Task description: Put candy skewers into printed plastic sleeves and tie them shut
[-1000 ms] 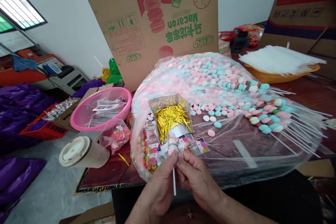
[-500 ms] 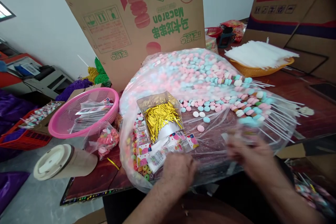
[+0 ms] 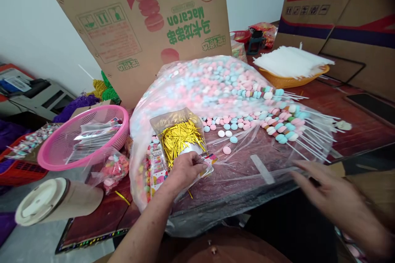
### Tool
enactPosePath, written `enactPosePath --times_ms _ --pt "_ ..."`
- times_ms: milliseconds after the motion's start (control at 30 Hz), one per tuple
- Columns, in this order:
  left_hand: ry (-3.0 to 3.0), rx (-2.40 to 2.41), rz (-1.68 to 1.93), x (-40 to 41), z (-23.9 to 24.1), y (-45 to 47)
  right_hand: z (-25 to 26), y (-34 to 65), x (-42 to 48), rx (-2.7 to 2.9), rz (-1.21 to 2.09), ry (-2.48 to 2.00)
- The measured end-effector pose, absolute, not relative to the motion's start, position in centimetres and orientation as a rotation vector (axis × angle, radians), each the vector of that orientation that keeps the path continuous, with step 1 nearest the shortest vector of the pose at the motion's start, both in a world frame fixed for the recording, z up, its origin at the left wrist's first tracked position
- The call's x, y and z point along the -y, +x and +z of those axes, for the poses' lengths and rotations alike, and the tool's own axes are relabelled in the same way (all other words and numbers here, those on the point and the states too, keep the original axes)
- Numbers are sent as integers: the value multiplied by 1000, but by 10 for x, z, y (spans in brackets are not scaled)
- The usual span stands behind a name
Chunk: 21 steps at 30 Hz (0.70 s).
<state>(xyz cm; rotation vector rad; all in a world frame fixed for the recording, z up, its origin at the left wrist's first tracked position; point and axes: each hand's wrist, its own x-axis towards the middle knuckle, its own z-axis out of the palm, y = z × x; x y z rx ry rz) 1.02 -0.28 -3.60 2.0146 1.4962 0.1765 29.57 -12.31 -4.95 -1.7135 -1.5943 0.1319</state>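
Note:
My left hand (image 3: 185,170) is closed, thumb and fingers pinching a printed clear plastic bag (image 3: 208,168) beside a box of gold twist ties (image 3: 182,139). More printed bags (image 3: 158,164) lie under the wrist. My right hand (image 3: 331,197), smeared by motion, is off the table's front edge at the right with its fingers apart and nothing visible in them. Marshmallow skewers (image 3: 282,125) on white sticks lie just beyond it. Loose pink, blue and white marshmallows (image 3: 226,150) spill from a large clear bag (image 3: 197,86) in the middle.
At the left are a pink basket (image 3: 123,131) of flat packets and a lidded paper cup (image 3: 83,197). Behind stands a tall carton (image 3: 101,41). A yellow basket (image 3: 284,77) of white sticks sits back right, near a dark flat object (image 3: 373,104).
My right hand has moved right and toward me, away from the skewers, leaving a blurred item no longer seen. My left hand has shifted left and up onto a printed bag. The view has turned slightly.

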Motion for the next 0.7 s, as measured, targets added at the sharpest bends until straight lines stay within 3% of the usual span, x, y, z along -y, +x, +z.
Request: enactPosePath --times_ms 100,167,300,433,700 --pt "1958 -1304 237 7 -17 -3 -46 227 73 1719 337 -1343" --pt "1993 -1242 252 14 -6 -10 -40 180 52 1745 645 -1183" --pt "2047 -1376 412 28 -10 -20 -46 131 38 1567 907 -1158" --pt "1889 -1436 655 35 -33 -16 -54 140 44 1495 916 -1198" --pt "1964 -1177 592 35 -20 -5 -30 170 50 1697 869 -1055"
